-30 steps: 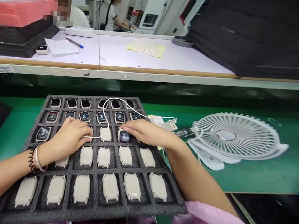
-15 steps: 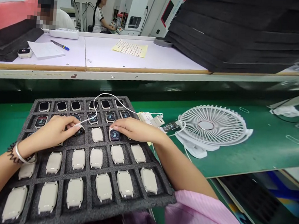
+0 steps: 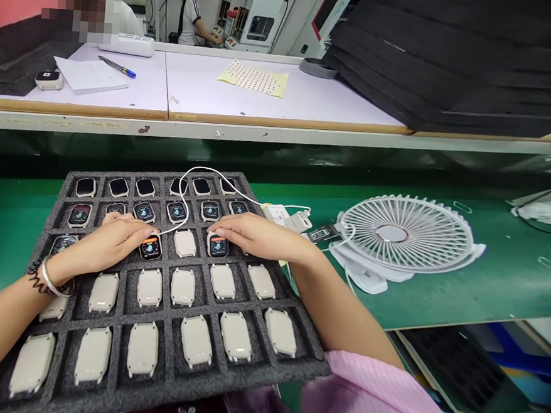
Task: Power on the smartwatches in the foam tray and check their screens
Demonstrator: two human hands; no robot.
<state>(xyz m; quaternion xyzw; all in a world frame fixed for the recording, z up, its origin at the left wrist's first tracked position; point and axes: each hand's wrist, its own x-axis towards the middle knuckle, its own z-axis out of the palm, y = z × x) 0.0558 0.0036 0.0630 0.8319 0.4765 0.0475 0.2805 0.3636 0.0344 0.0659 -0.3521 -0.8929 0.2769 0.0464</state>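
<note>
A dark grey foam tray [image 3: 164, 318] holds rows of smartwatches without straps. My left hand [image 3: 112, 242] is closed in a pinch on the end of a white charging cable [image 3: 174, 227], against the top of a watch [image 3: 150, 247] whose lit screen has an orange band. Two columns to the right, my right hand [image 3: 250, 233] has its fingertips together on the top edge of another lit watch [image 3: 218, 245], also with an orange band. Between them lies a watch back up [image 3: 185, 243]. The far rows are face up; the near rows show pale backs.
Right of the tray are a power strip [image 3: 277, 214], a small USB meter [image 3: 323, 234] and a white fan [image 3: 405, 234] on the green table. Behind, a shelf [image 3: 184, 93] bears paper, a pen, a dotted sticker sheet [image 3: 256, 78] and stacked black foam [image 3: 445, 67]. Two people sit beyond.
The watch at my left hand now shows its whole face, lit. Orange bands have come up on both handled watches. My view has shifted slightly; both hands stay near the same watches.
</note>
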